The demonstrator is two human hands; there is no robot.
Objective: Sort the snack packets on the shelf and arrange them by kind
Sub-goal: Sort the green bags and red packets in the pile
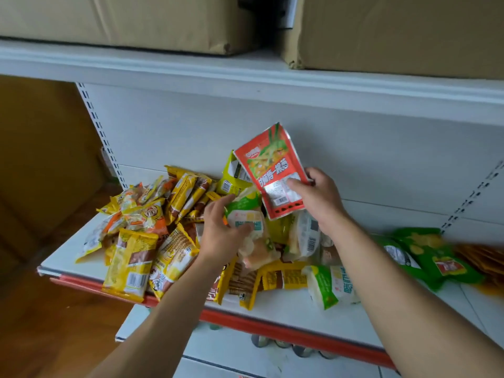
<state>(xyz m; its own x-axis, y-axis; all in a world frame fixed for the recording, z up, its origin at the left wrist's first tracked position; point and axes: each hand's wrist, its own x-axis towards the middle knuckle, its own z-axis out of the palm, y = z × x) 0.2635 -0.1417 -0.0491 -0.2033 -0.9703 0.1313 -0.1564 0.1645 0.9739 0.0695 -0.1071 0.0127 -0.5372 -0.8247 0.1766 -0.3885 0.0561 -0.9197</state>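
The fingers of our right hand point(316, 197) pinch a flat, glossy red packet point(272, 170), lifted above the heap. Our left hand point(221, 236) grips a puffy green-and-white packet point(245, 214) on top of the pile. Crinkled yellow packets point(169, 241) crowd the left of the white shelf point(286, 309). Green packets point(425, 255) lie at the right, and cardboard boxes point(136, 20) stand above.

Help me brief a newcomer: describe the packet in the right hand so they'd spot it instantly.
A pile of snack packets lies on the white shelf. Above it, the right hand holds up one flat packet. It alone is red, with a white barcode label; its neighbours are yellow or green, like the green packet the left hand grips.
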